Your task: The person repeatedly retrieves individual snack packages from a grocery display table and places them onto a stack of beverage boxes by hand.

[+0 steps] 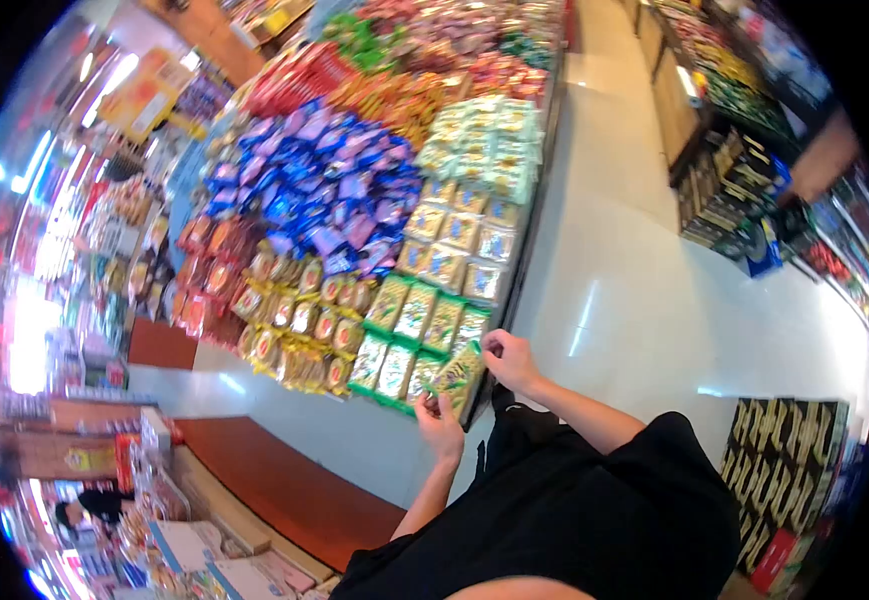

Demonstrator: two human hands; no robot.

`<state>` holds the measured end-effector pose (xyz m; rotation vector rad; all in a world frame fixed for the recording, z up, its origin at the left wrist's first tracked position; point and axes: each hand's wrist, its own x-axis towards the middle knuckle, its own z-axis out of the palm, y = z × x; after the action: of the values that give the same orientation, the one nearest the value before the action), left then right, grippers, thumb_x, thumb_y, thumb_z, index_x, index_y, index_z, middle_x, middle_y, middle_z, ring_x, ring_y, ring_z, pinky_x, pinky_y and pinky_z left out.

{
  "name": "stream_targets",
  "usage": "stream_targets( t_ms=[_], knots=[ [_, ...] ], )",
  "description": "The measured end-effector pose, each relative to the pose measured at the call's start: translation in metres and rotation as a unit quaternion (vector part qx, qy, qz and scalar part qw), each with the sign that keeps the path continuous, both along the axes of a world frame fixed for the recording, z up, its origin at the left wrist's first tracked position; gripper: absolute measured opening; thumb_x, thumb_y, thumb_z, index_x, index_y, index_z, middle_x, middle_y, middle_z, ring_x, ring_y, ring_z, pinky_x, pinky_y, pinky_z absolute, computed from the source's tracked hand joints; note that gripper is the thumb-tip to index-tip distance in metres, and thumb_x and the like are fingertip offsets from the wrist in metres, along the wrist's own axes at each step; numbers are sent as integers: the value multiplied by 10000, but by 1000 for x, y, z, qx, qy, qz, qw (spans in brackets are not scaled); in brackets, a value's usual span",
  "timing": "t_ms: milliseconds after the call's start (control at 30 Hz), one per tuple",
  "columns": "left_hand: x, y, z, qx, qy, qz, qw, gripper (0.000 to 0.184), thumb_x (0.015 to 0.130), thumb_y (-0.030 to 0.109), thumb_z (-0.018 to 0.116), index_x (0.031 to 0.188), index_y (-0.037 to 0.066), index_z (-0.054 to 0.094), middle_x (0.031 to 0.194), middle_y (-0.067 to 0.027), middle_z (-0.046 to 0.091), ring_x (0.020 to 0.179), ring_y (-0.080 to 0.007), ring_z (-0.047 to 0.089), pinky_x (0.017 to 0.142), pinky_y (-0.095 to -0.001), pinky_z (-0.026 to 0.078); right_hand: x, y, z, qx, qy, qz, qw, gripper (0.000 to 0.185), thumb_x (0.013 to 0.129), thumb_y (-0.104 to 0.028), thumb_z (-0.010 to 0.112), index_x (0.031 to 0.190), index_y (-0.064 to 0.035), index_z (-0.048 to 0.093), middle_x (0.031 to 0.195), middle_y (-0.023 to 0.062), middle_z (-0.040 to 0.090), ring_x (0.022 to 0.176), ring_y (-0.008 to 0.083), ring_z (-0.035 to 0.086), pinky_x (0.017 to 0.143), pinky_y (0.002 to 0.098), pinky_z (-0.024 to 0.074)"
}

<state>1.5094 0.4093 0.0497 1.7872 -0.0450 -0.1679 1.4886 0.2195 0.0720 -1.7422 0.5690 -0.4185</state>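
Observation:
A green-and-gold snack packet (457,371) is held slantwise between my two hands at the near corner of the display table. My left hand (440,428) is closed, its thumb and fingers pinching the packet's lower left end. At the upper right end, my right hand (510,361) has its fingers curled in on the packet's edge. Rows of similar packets with green ends (395,369) lie flat just beyond and left of my hands. Past them sit clear-wrapped square packets (457,233) in neat rows.
Yellow-edged packs (301,317), a heap of blue-and-pink wrapped sweets (316,185) and pale green packs (484,140) cover the table. A pale tiled floor (609,290) runs along its right side. Stacked dark boxes (784,460) stand at the right. Another person (94,507) is far off at lower left.

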Motion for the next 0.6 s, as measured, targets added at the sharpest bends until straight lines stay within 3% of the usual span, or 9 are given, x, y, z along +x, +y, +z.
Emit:
stream_targets(
  t_ms=[67,200,267,433,500,600],
  knots=[
    [-32,-37,2,-29,18,-73,997,387,944,147,583,1245,-50,440,977,-97,606,869,-154,577,792,-287,475,-58,-33,4,36,30,-58,997,192,807,-62,635,974,34,621,835,115,679,748,150,654,713,287,538],
    [-107,-110,4,-2,0,-234,972,382,926,130,607,1246,-39,486,971,-119,637,856,-160,601,769,-300,496,-196,-87,-25,14,47,-219,975,249,805,-66,645,1027,43,614,839,100,678,749,150,650,685,283,536],
    [-146,-152,-2,18,-1,-322,947,379,921,123,610,1248,-27,495,947,-124,642,832,-164,604,747,-303,498,-268,-107,-38,133,42,-306,942,262,799,-80,660,1032,31,616,850,85,679,760,150,646,681,288,529],
    [-272,-229,-5,-4,-17,-518,855,378,919,121,611,1256,-9,500,892,-115,639,770,-161,600,695,-304,499,-436,-106,-38,302,-39,-511,804,296,784,-117,696,1040,12,621,890,72,676,799,144,632,692,285,504],
    [-318,-250,5,11,-10,-596,803,388,918,115,602,1268,-6,487,923,-115,639,813,-158,596,729,-302,492,-490,-94,-33,342,-69,-583,734,294,781,-128,704,1028,14,627,903,77,673,814,139,627,699,276,493],
    [-385,-276,9,22,-41,-698,715,382,918,111,598,1263,-11,488,912,-120,643,816,-164,601,733,-306,493,-552,-67,-46,299,-144,-693,640,275,738,-66,710,987,35,652,863,99,681,772,142,624,687,273,499]
  ],
)
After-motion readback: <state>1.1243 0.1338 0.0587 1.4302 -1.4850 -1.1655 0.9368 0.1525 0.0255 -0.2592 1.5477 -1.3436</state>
